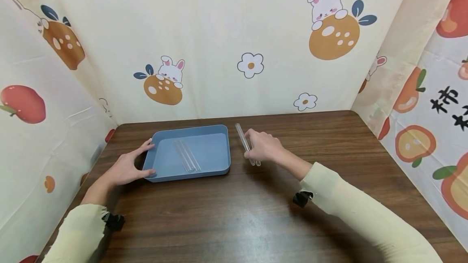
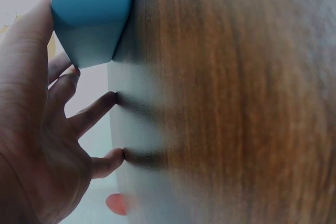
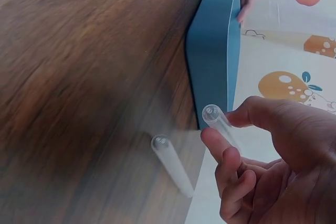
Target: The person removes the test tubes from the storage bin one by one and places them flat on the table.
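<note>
A shallow blue tray [image 1: 215, 172] lies on the table, and clear test tubes [image 1: 187, 155] lie side by side inside it. At its left end, my left hand [image 1: 126, 167] spreads thumb and fingers against the tray; other fingertips touch the table in the left wrist view. Right of the tray, my right hand [image 1: 266, 146] pinches a clear test tube [image 1: 242, 138] between thumb and forefinger. Another test tube [image 3: 172, 167] lies on the table just below that hand, apart from the held one. In the head view the hand covers most of this second tube.
Brown wood-grain table [image 1: 219, 214] stretches in front of the tray and to the right of my right hand. A cream printed cloth [image 1: 219, 31] rises behind the table's far edge, with further printed cloth at the left and right sides.
</note>
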`<state>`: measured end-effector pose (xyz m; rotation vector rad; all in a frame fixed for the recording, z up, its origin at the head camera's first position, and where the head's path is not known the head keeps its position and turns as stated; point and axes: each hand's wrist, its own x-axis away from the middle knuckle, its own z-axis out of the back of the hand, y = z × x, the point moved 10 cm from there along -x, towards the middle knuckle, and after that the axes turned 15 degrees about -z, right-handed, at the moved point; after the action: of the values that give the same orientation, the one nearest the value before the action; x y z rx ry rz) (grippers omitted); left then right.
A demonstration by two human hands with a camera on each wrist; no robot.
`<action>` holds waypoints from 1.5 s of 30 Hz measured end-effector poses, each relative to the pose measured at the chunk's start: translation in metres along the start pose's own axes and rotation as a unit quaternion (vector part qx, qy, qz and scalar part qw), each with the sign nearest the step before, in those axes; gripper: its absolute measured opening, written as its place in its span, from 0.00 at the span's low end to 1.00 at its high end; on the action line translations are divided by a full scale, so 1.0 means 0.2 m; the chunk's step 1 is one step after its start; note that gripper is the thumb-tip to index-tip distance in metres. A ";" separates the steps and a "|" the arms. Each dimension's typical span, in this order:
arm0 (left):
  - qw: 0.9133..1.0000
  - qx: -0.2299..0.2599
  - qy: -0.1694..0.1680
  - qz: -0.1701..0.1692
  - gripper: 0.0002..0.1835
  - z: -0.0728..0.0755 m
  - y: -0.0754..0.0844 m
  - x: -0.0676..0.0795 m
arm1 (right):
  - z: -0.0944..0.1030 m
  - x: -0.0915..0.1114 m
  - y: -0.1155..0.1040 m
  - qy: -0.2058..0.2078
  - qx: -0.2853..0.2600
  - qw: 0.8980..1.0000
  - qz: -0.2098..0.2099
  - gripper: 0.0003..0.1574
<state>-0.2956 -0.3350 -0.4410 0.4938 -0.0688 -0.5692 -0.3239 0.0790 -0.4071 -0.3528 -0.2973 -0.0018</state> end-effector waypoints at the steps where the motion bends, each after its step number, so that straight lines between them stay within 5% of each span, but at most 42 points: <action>1: 1.000 -0.001 0.000 0.000 0.51 0.00 0.00 0.00 | 0.00 0.00 0.01 0.001 0.000 1.000 -0.001 0.43; 31: 1.000 0.006 0.001 -0.001 0.51 0.00 -0.01 0.00 | 0.03 -0.01 0.36 0.014 -0.003 0.999 -0.053 0.41; 45: 1.000 0.003 -0.005 -0.001 0.52 0.00 -0.01 -0.01 | 0.03 -0.04 0.41 -0.006 -0.001 0.998 -0.070 0.39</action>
<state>-0.2974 -0.3354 -0.4408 0.4973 -0.0785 -0.5742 -0.3294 0.1581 -0.4333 -0.3336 -0.3324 -0.1370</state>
